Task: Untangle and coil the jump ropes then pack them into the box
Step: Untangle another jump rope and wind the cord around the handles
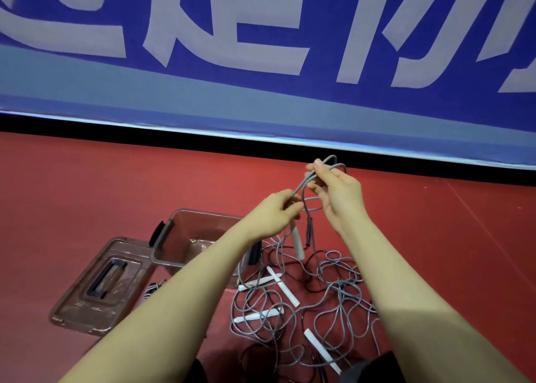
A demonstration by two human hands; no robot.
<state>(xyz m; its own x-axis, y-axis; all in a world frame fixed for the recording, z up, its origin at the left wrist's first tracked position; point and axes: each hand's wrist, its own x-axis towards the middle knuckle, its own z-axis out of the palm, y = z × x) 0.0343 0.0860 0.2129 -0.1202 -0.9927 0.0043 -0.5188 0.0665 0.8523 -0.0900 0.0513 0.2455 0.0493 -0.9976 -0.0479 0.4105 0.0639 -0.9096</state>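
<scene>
Both hands are raised over the red floor with a grey jump rope point(301, 185) stretched between them. My right hand point(338, 192) pinches a loop of that cord at its top. My left hand point(275, 214) grips the cord lower down, where a white handle point(297, 242) and a black handle point(308, 235) dangle. Below them lies a tangled pile of grey and black ropes point(324, 304) with several white handles point(285, 287). A clear brown box point(179, 232) stands open on the floor to the left, partly hidden by my left forearm.
The box's lid point(101, 284) lies flat on the floor left of the box. A small coiled black-and-white rope point(151, 291) sits between lid and box. A blue banner with white letters point(261, 49) runs along the wall behind.
</scene>
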